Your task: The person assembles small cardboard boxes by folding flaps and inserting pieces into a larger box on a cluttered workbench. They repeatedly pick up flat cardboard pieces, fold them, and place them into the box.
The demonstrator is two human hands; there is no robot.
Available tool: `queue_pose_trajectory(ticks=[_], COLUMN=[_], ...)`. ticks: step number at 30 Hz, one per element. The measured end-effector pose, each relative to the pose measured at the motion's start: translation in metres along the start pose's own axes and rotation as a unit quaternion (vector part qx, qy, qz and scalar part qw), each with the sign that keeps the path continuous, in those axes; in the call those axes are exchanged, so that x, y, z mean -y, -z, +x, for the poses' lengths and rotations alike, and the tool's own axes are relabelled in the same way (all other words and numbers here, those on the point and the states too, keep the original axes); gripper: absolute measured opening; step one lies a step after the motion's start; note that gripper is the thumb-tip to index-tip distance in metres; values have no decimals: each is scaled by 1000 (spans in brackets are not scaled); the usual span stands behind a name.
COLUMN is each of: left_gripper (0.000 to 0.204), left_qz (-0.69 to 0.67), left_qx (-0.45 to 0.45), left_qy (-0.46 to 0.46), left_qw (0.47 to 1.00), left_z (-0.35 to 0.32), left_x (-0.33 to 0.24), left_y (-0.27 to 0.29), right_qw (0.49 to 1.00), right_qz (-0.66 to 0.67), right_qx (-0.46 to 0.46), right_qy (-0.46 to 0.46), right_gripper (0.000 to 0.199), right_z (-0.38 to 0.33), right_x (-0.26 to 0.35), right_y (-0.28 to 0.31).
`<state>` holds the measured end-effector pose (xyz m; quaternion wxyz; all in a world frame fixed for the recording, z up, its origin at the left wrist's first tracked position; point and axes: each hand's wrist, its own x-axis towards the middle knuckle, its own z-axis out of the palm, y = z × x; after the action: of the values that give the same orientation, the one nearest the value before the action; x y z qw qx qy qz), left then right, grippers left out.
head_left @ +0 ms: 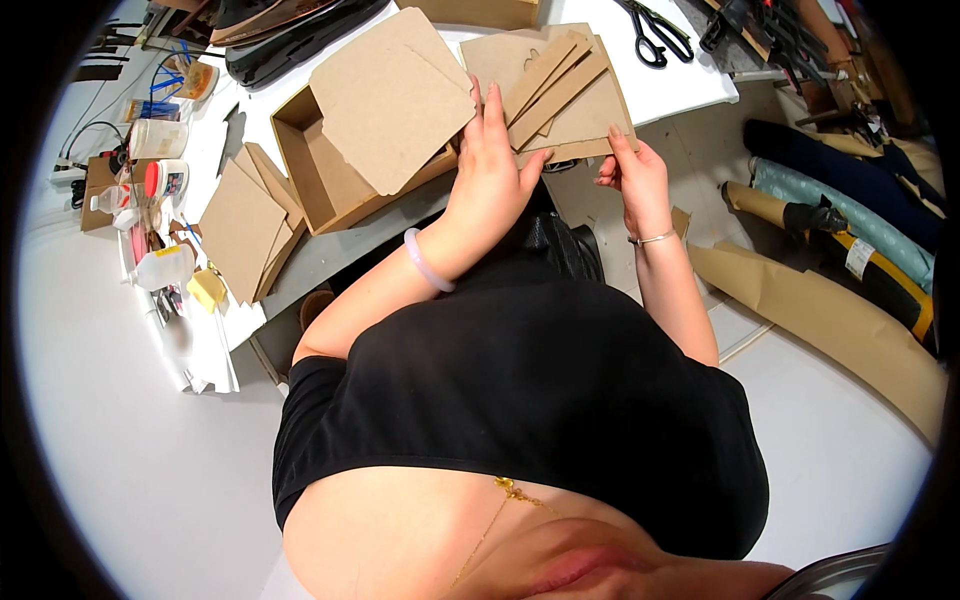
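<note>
My left hand [490,175] is open, its fingers stretched out between two cardboard pieces. Its fingertips lie along the right edge of a large cardboard sheet [395,95], which rests tilted over an open cardboard box [312,165]. The thumb reaches the near edge of a second cardboard sheet [600,120]. My right hand [642,178] pinches that second sheet at its near right corner. Several narrow cardboard strips [565,95] lie fanned on top of it. The box's inside is partly hidden by the large sheet.
Folded cardboard pieces [245,220] lie left of the box. Black-handled scissors [655,38] rest at the table's far right. Tubs and bottles, including a white tub [158,138], stand along the left side. Rolled materials [840,200] and a brown paper sheet [815,305] are to the right.
</note>
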<state>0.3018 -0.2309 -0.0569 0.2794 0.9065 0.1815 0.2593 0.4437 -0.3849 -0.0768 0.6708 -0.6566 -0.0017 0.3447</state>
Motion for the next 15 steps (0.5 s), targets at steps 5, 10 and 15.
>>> queue_pose_trajectory(ticks=[5,10,15], left_gripper=[92,89,89], left_qz=[19,37,35], left_qx=[7,1,8], left_qy=[-5,-20,-20], left_qw=[1000,999,999], left_z=[6,5,3], left_x=[-2,-6,-6], left_y=[0,2,0], right_qw=[999,998,996], right_qz=[-31,-57,-65], right_qx=[12,28,50], right_qy=[12,24,31], right_gripper=[34,35,36], right_z=[-10,-19,-20], right_x=[5,6,6], right_y=[1,13,23])
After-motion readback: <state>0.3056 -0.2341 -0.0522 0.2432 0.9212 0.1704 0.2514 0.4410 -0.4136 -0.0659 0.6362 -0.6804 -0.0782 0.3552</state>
